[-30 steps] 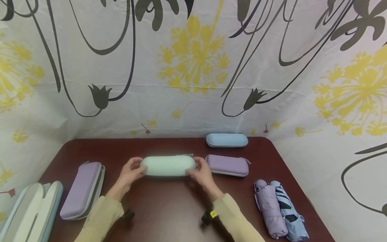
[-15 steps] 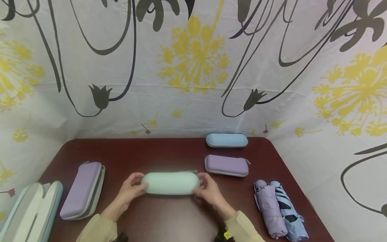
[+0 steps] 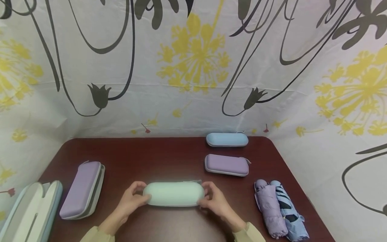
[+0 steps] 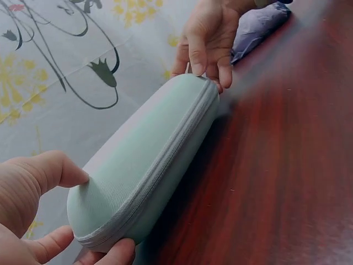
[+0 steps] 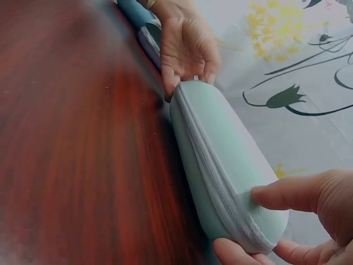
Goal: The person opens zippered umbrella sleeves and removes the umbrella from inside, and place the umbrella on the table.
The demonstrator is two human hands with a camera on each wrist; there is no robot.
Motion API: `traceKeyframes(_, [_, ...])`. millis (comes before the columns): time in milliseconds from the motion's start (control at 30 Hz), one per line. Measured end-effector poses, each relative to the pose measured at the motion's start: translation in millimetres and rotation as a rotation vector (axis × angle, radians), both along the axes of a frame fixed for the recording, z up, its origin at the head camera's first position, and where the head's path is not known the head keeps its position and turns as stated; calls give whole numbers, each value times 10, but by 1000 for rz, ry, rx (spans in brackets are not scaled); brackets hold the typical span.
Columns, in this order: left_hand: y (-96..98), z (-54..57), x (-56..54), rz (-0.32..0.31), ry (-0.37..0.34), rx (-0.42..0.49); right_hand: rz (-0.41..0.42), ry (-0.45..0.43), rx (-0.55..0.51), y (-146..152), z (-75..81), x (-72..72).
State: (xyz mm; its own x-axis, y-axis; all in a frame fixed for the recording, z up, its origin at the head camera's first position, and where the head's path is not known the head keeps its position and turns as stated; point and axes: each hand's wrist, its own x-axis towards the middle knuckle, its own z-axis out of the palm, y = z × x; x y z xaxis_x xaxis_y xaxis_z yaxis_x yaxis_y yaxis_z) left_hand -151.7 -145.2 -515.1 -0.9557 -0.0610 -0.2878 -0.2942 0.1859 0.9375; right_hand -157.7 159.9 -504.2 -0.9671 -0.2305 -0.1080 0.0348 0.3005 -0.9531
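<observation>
A mint-green zippered hard case [image 3: 173, 194] lies lengthwise between both hands over the middle of the dark red table [image 3: 136, 151]. My left hand [image 3: 130, 200] grips its left end, the thumb [image 4: 66, 171] on the lid and fingers below the zip. At the opposite end my right hand [image 3: 216, 201] grips it the same way, its thumb [image 5: 281, 193] also on the lid. The grey zip [image 5: 207, 154] along the side appears closed. Whether the underside touches the tabletop I cannot tell.
Blue [image 3: 226, 139] and purple [image 3: 226, 165] cases lie at the back right. A slightly gaping purple case [image 3: 81, 190] and an open pale-blue case [image 3: 31, 211] are at left. Folded purple [image 3: 270, 210] and blue [image 3: 290, 211] umbrellas lie at right. Patterned cloth [image 3: 193, 114] hangs behind.
Both hands have drawn the mint-green case from farther back on the table toward the person, a little to the right. The other cases and the umbrellas have stayed in place.
</observation>
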Motion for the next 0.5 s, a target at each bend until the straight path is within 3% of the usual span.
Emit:
traceKeyframes(267, [-38, -13, 43, -97, 99, -46, 39, 78, 93, 57, -9, 46])
traceKeyframes(367, [-84, -19, 23, -165, 169, -65, 77, 147, 148, 87, -32, 34])
traceKeyframes(500, [-133, -40, -25, -282, 298, -165, 123, 235, 170, 135, -74, -2])
